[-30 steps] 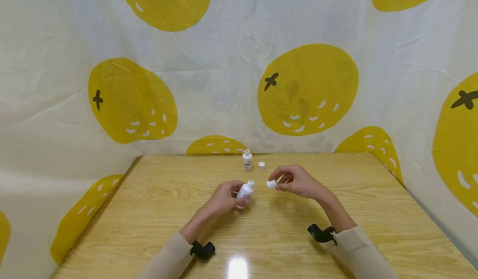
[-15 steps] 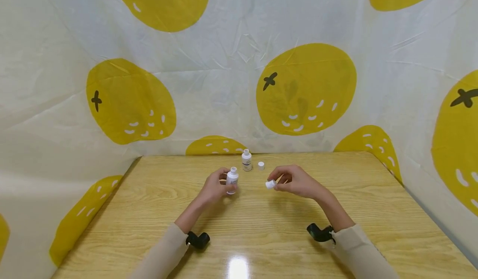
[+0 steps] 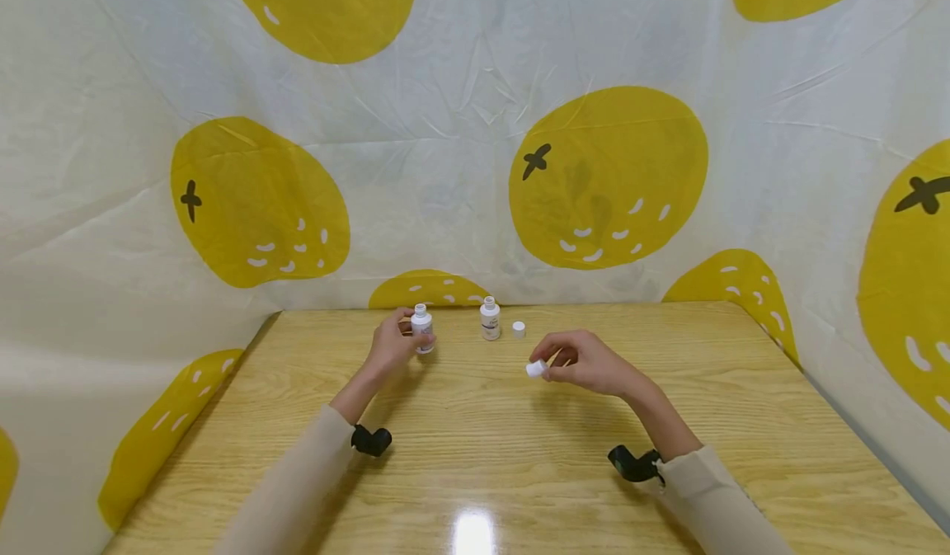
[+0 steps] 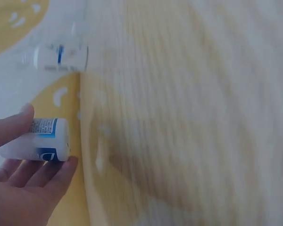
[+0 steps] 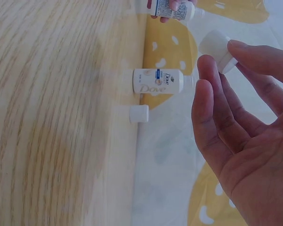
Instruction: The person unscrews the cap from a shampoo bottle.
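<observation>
In the head view my left hand (image 3: 390,344) grips a small white bottle (image 3: 421,324), uncapped and upright, at the table's back left. The left wrist view shows the thumb on one side of this bottle (image 4: 47,139) and the fingers on the other. My right hand (image 3: 582,360) pinches a white cap (image 3: 536,369) between thumb and fingertips, above the table. A second open white bottle (image 3: 490,321) stands near the back edge between the hands; its label reads Dove in the right wrist view. Just right of it sits another white cap (image 3: 519,329).
A wooden table (image 3: 475,456) spreads under both arms. Behind it hangs a white cloth (image 3: 423,209) with large yellow fruit prints, which also runs along the sides. Black wrist mounts (image 3: 633,463) stick out from both forearms.
My left hand has carried its bottle away from me and to the left, and the bottle has gone from tilted to upright. The right hand stays nearly still with its cap.
</observation>
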{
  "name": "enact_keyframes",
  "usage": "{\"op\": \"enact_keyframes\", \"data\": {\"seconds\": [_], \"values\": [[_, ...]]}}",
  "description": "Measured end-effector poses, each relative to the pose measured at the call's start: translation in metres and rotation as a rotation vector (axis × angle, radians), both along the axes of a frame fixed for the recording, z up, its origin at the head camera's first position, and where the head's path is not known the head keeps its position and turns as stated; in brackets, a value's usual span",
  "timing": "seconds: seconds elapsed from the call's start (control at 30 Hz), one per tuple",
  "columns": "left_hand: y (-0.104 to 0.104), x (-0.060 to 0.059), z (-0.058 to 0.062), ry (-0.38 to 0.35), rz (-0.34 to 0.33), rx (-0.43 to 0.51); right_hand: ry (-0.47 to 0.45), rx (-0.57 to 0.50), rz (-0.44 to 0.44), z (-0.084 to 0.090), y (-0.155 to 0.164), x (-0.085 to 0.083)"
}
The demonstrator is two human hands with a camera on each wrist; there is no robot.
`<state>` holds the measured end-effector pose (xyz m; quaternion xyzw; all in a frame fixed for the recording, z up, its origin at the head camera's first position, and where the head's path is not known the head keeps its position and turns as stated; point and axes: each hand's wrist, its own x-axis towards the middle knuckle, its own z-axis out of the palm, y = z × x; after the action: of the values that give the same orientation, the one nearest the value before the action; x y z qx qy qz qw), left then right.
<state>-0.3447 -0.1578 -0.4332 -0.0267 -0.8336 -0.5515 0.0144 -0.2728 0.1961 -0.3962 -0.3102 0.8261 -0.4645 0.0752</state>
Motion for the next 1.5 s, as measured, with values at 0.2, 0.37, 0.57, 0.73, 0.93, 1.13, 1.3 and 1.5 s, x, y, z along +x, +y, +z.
{"op": "enact_keyframes", "data": {"seconds": [0.2, 0.37, 0.57, 0.73, 0.93, 1.13, 1.3, 1.5], "values": [[-0.012, -0.013, -0.003, -0.002, 0.045, -0.047, 0.018, -0.003, 0.015, 0.0, -0.002, 0.001], [-0.016, -0.021, -0.006, -0.004, 0.079, -0.055, 0.003, 0.002, 0.008, -0.001, -0.002, 0.0], [-0.019, -0.025, -0.011, 0.023, 0.099, -0.079, -0.028, 0.008, -0.006, -0.003, -0.004, -0.001], [-0.021, -0.026, -0.013, 0.033, 0.107, -0.076, -0.027, 0.017, -0.015, -0.004, -0.005, -0.002], [-0.021, -0.026, -0.012, 0.044, 0.105, -0.079, -0.039, 0.015, -0.02, -0.005, -0.005, -0.003], [-0.019, -0.026, -0.013, 0.049, 0.098, -0.071, -0.024, 0.016, -0.025, -0.007, -0.005, -0.003], [-0.018, -0.026, -0.014, 0.047, 0.092, -0.087, -0.006, 0.016, -0.067, -0.007, -0.008, -0.001], [-0.017, -0.026, -0.014, 0.047, 0.098, -0.101, 0.028, 0.043, -0.115, -0.006, -0.013, -0.001]]}}
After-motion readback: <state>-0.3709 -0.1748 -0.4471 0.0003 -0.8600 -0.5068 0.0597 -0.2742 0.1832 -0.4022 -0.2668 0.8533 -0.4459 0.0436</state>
